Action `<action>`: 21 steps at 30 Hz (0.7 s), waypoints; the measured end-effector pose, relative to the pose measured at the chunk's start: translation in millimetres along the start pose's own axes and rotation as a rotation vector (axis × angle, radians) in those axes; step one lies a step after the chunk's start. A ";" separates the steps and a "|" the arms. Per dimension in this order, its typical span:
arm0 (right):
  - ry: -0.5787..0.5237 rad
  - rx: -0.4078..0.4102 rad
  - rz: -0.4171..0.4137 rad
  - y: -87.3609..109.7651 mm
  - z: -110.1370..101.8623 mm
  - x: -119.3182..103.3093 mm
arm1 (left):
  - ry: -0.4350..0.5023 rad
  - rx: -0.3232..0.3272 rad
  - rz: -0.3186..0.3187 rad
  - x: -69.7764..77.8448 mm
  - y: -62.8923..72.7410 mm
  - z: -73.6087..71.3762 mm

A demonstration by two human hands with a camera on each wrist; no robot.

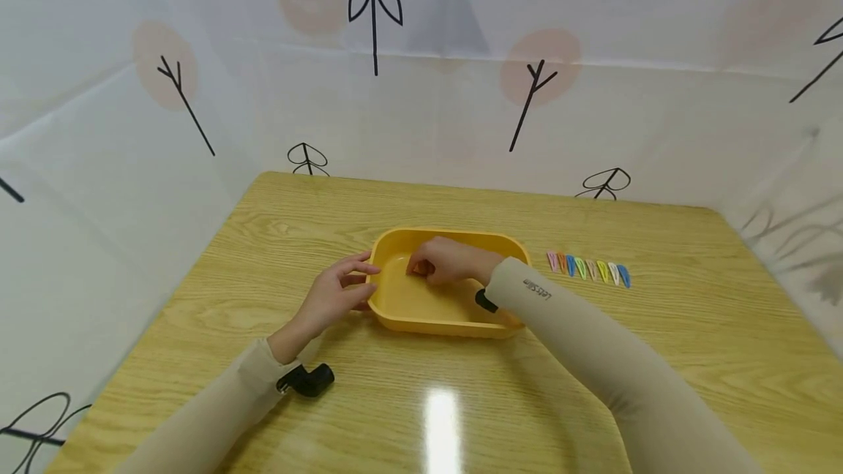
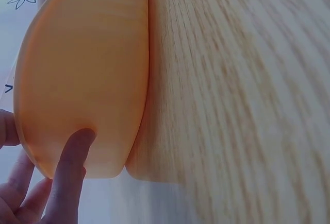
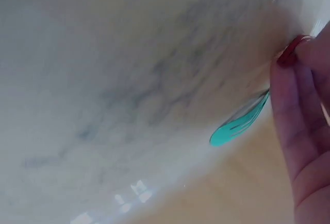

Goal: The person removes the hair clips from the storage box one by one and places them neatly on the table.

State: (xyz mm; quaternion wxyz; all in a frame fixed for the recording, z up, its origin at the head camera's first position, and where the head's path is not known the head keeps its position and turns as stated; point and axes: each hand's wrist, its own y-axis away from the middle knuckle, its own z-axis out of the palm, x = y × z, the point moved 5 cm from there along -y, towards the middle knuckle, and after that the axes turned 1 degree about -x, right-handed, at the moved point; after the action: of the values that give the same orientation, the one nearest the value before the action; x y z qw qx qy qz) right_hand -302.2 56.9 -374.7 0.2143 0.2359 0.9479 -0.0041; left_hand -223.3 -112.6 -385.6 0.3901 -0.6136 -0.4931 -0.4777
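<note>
A yellow plastic tray with a raised wall stands on the wooden table. My left hand holds its left end, fingertips over the rim and one finger against the outer wall. Down inside the tray, my right hand pinches a small red hair clip between thumb and finger; most of the clip is hidden by the fingers. Just beside those fingers, a teal hair clip shows in the right wrist view. The right forearm passes over the tray's right end and covers part of it.
To the right of the tray, several hair clips in different colours lie in a row on the table. A patterned cloth hangs behind the table and along its sides.
</note>
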 end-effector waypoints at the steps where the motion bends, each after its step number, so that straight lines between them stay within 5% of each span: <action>1: -0.005 0.006 0.009 0.1 0.1 0.8 | -0.001 -0.001 0.000 0.0 -0.1 0.0; 21: -0.241 0.235 0.043 18.2 -30.9 -11.9 | 0.000 0.001 -0.017 1.9 -0.3 -0.7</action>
State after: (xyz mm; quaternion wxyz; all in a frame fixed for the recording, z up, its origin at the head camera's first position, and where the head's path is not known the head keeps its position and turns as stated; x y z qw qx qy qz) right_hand -297.0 71.1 -340.1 0.2976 0.2772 0.9030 -0.1387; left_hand -223.6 -112.7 -383.5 0.3862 -0.6092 -0.4987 -0.4806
